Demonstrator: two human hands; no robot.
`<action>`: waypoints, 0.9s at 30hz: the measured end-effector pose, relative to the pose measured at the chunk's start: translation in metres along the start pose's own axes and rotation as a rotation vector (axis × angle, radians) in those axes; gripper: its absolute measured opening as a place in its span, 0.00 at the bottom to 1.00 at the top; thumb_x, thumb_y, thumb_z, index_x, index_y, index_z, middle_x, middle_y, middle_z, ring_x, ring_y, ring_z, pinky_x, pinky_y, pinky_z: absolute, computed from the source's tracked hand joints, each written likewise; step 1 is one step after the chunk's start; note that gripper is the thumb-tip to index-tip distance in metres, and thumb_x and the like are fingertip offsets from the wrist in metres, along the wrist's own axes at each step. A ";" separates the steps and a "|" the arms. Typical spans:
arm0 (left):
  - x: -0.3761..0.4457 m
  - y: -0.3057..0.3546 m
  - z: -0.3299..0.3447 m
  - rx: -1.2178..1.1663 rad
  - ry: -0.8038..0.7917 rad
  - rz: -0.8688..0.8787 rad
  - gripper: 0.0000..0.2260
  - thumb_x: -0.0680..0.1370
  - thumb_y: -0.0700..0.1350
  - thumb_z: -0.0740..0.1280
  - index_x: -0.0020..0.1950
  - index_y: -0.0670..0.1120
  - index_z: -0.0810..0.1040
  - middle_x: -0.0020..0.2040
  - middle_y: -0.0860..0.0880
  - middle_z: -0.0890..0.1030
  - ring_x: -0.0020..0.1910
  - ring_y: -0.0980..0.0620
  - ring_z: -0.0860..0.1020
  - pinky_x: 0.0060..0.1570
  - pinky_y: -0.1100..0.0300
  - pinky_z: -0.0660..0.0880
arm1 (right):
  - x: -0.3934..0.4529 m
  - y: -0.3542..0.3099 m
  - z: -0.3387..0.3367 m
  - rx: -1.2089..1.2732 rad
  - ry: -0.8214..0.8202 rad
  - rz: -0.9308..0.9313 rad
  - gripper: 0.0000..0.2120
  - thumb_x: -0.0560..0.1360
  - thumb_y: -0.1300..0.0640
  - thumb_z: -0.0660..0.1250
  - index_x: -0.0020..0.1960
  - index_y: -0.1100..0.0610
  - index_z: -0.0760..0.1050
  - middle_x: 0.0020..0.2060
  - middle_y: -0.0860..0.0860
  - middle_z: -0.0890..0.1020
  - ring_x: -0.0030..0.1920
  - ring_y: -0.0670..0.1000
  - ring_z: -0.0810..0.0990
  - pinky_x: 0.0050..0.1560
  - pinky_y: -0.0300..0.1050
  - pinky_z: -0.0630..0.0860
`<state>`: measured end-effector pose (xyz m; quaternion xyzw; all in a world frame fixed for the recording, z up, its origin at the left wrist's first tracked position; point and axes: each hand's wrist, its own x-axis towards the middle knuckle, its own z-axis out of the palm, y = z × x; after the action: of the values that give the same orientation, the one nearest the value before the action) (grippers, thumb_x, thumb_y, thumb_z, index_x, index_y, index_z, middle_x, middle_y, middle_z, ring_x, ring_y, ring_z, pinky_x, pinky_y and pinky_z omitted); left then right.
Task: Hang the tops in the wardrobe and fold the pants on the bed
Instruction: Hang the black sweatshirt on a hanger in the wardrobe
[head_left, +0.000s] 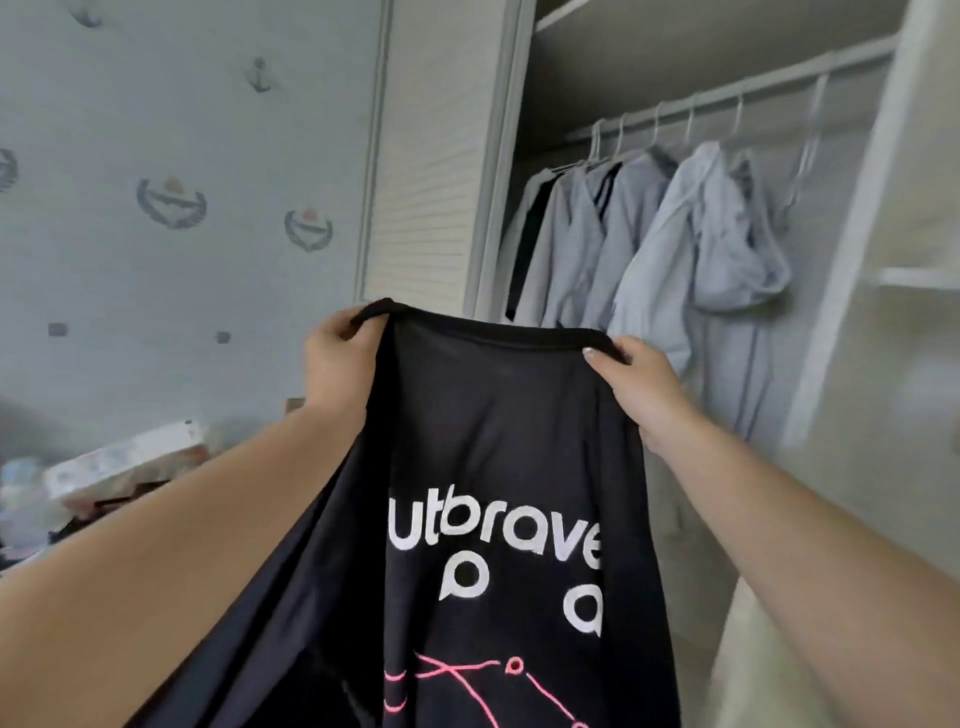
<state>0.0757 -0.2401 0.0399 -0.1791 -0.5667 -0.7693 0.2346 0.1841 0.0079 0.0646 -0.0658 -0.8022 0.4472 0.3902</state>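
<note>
We face an open wardrobe (649, 78) that fills the right of the view, its slatted door (431, 156) slid to the left. Beside the door runs a pale blue wall (156, 130) printed with anchors and crests.

In front of us, between both arms, hangs a black top (493, 441), held up by one hemmed edge so that the cloth drops straight down out of the bottom of the view. It is in front of the wardrobe and not yet on a hanger. White lettering reading "utbrave" sits across its middle, with white ring shapes under that and thin pink lines lower still.

Inside the wardrobe a rail (753, 85) slopes up to the right. From it hang several pale blue shirts (649, 249) on white hangers (737, 111), packed close together, with something dark among them at the left. One bare hanger (808, 145) hangs at the right end of the row.

Our left hand (340, 358) grips the left corner of the top's upper edge, fingers curled over the hem. Our right hand (641, 387) pinches the right corner, thumb on our side of the cloth and fingers clamped behind it.

Low on the left lies a blurred heap of boxes (124, 467) and oddments; we cannot tell what they rest on.
</note>
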 end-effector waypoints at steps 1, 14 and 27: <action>0.003 -0.004 0.021 -0.047 -0.023 -0.019 0.08 0.73 0.46 0.66 0.42 0.56 0.83 0.37 0.61 0.83 0.37 0.67 0.79 0.34 0.74 0.72 | 0.008 0.006 -0.011 -0.017 0.026 0.020 0.02 0.76 0.55 0.67 0.47 0.52 0.77 0.44 0.49 0.81 0.45 0.47 0.78 0.46 0.41 0.73; 0.085 -0.033 0.261 -0.555 -0.670 -0.131 0.07 0.76 0.43 0.69 0.52 0.50 0.84 0.44 0.50 0.85 0.44 0.53 0.83 0.46 0.60 0.79 | 0.124 0.024 -0.098 -0.424 0.249 0.266 0.06 0.74 0.60 0.62 0.47 0.51 0.73 0.43 0.49 0.78 0.43 0.48 0.79 0.41 0.40 0.75; 0.151 -0.036 0.385 -0.711 -0.837 -0.121 0.11 0.76 0.37 0.66 0.56 0.47 0.81 0.47 0.49 0.85 0.41 0.56 0.83 0.36 0.67 0.78 | 0.278 -0.043 -0.170 -1.416 0.663 -0.012 0.21 0.76 0.57 0.62 0.69 0.57 0.68 0.63 0.59 0.70 0.62 0.61 0.72 0.58 0.48 0.71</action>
<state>-0.0658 0.1129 0.2063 -0.5049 -0.3264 -0.7884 -0.1303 0.1202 0.2217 0.3054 -0.4247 -0.7384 -0.2161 0.4771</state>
